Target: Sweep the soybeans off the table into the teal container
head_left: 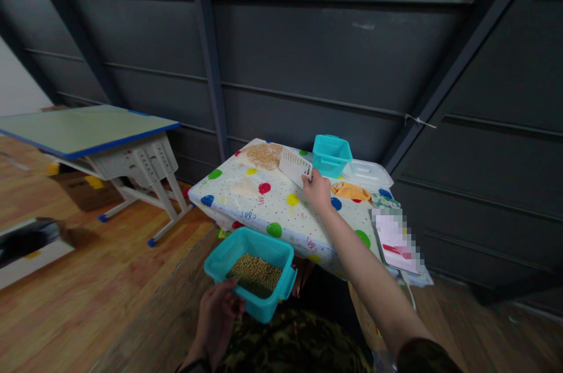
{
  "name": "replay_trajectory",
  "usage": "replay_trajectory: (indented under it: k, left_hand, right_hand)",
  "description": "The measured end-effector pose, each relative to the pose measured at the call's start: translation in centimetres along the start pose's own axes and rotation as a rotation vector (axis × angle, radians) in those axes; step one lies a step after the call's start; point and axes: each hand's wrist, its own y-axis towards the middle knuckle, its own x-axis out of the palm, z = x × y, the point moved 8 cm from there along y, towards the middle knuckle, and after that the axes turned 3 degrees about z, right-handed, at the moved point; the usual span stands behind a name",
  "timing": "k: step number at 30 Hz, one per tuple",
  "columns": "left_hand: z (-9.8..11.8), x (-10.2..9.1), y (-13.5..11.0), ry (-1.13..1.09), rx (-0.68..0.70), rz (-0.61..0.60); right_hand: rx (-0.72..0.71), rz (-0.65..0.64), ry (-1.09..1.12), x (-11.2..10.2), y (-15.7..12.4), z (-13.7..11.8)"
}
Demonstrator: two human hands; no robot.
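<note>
My right hand (pixel 317 188) is closed on the end of a white slotted plastic basket (pixel 295 168), which is tilted on its side over the table. Just left of the basket lies a spread heap of tan grains or beans (pixel 263 156), too small to tell exactly. My left hand (pixel 220 307) grips the near rim of a teal plastic bin (pixel 248 237), with some fingers hidden under it. Round, yellowish beans (pixel 257 268) cover the bottom of this bin, below the table's front edge and above my lap.
A second teal bin (pixel 332 153) stands at the table's back, beside a clear plastic lid (pixel 368 173) and an orange cloth (pixel 350 191). A tablet (pixel 393 238) with a cable lies at the right edge. The balloon-print tablecloth (pixel 246 194) covers the table. Another desk (pixel 88 126) stands left.
</note>
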Motion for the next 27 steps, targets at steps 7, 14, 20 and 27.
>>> replay_trajectory:
  k: [7, 14, 20, 27]
  left_hand:
    - [-0.1, 0.0, -0.1, 0.011, -0.024, 0.014]
    - [-0.4, -0.2, 0.3, 0.031, -0.022, -0.02]
    - [-0.7, -0.8, 0.6, 0.023, -0.029, -0.027]
    - [-0.7, -0.9, 0.8, -0.001, -0.03, 0.011]
  right_hand:
    - [-0.034, -0.021, -0.013, -0.2, -0.7, -0.7]
    - [-0.073, -0.056, 0.048, 0.4, -1.1, -1.6]
    - [-0.057, -0.054, 0.027, 0.5, -0.9, -1.2]
    - [-0.144, -0.076, 0.024, 1.2, -1.4, -2.4]
